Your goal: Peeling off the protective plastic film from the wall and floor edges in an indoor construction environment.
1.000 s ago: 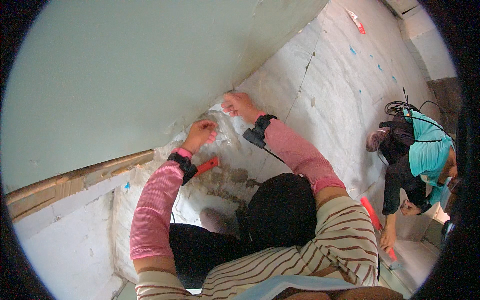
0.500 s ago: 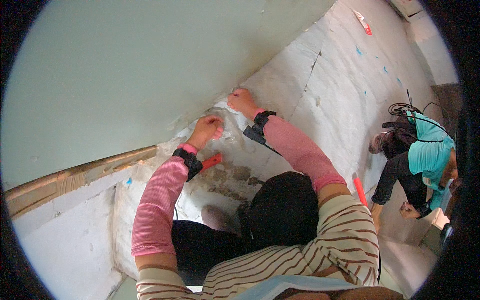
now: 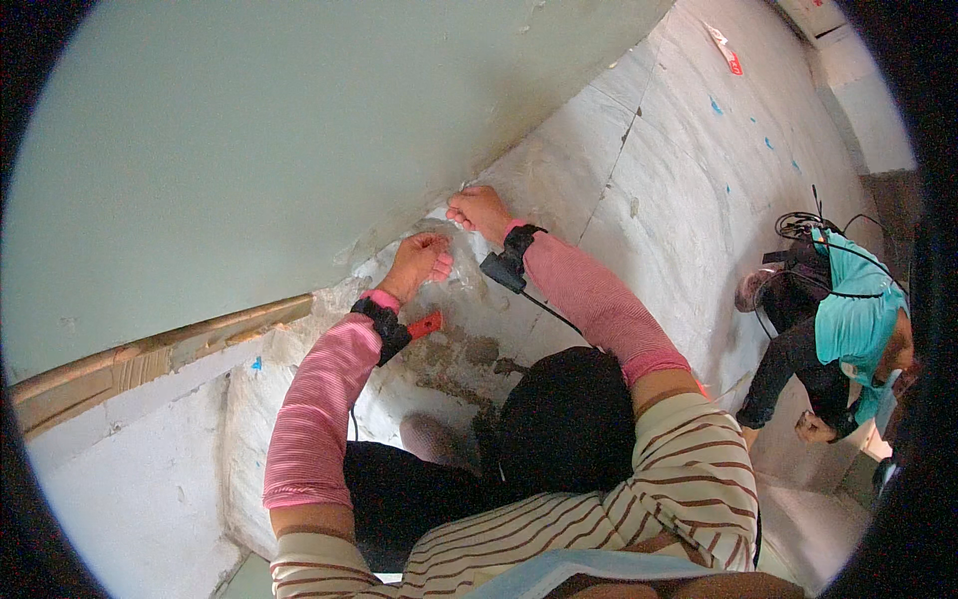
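At the foot of the pale green wall (image 3: 239, 150), both my hands work close together with curled fingers. My left hand (image 3: 421, 262) is closed just off the wall's lower edge. Slightly farther and to the right, my right hand (image 3: 479, 212) is closed against a white patch along that edge. What either hand pinches is too small or hidden to make out. Crumpled, see-through material that looks like plastic film (image 3: 467, 262) lies between and below them. A flat red object (image 3: 427, 324) shows beside my left wrist, partly covered by the black wrist strap.
Left along the wall runs a wooden strip (image 3: 170, 344). The floor (image 3: 639, 240) is pale and marbled, with brown stains near my knee. At right crouches another person (image 3: 858, 299) in turquoise with black cables. A red and white packet (image 3: 725, 50) lies at the far right.
My right hand has shifted slightly left and nearer. My left hand has moved a little right. The red stick by my right elbow is now mostly hidden.
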A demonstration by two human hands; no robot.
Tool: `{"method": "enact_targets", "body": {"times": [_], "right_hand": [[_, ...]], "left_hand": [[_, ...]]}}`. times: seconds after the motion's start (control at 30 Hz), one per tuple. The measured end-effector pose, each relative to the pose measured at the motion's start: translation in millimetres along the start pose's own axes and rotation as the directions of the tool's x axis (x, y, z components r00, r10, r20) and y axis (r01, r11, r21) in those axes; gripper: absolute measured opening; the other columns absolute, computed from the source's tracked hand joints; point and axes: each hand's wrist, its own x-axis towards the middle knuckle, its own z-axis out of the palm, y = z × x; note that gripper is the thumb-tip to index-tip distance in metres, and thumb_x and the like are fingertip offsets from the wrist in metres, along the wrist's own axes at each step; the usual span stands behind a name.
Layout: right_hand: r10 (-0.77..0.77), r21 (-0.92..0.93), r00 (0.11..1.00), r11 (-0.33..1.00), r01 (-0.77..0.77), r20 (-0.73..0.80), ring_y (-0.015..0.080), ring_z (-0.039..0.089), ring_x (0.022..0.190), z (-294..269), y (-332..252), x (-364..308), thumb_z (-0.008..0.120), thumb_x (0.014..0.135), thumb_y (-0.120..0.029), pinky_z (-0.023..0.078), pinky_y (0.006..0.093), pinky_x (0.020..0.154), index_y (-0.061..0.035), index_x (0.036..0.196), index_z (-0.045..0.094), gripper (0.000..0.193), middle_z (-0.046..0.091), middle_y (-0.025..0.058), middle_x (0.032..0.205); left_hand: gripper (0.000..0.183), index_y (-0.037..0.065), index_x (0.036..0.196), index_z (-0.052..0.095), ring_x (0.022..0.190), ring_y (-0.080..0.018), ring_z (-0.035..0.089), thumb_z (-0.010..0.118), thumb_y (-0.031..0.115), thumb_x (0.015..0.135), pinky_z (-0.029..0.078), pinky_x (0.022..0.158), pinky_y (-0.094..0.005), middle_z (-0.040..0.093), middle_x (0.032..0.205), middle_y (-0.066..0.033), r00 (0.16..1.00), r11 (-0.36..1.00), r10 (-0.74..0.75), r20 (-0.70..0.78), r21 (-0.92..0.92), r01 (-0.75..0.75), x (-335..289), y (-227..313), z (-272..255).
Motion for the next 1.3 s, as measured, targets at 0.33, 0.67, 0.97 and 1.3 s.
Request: {"method": "enact_targets", "body": {"times": [0.33,0.67,0.97,1.3], "right_hand": [[0.528,0.595,0.846,0.656,-0.464,0.078,0.0082,0.046,0.049,27,-57,-24,0.051,0.082,-0.018,0.037,0.0221,0.043,-0.0008,0.071,0.056,0.021,0.054,0.0025,0.061],[0.535,0.626,0.842,0.633,-0.454,0.07,0.0079,0.048,0.051,56,-79,-51,0.05,0.086,-0.014,0.039,0.0224,0.045,0.0001,0.075,0.056,0.018,0.055,0.0024,0.063],[0.445,0.418,0.888,0.788,-0.451,0.119,0.0079,0.048,0.052,48,-85,-50,0.053,0.084,-0.014,0.041,0.0225,0.048,-0.0005,0.08,0.057,0.015,0.056,0.0021,0.065],[0.174,0.086,0.965,0.983,-0.16,-0.196,0.0097,0.055,0.065,-23,-113,-46,0.054,0.081,-0.01,0.046,0.0257,0.059,-0.0035,0.113,0.053,0.033,0.061,0.0051,0.074]], "left_hand": [[0.023,0.004,0.098,0.054,0.058,-0.0152,0.054,0.049,0.024,0.087,0.048,0.052,-0.0286,0.056,0.071,-0.0065,0.993,0.996,-0.035,-0.116,-0.086,0.025,-6,8,-19],[0.021,0.004,0.097,0.052,0.051,-0.0141,0.053,0.05,0.021,0.085,0.046,0.045,-0.0273,0.056,0.066,-0.0049,0.988,0.997,-0.05,-0.146,0.052,0.058,3,-11,-27],[0.023,0.001,0.1,0.053,0.054,-0.0149,0.055,0.053,0.015,0.082,0.047,0.049,-0.028,0.058,0.069,-0.0064,0.99,0.997,-0.06,-0.124,-0.052,0.054,-3,3,-36],[0.01,0.003,0.082,0.053,0.053,-0.0173,0.055,0.046,0.011,0.081,0.048,0.046,-0.0301,0.057,0.067,-0.0085,0.993,0.997,0.057,-0.105,0.052,-0.052,-11,-4,-53]]}}
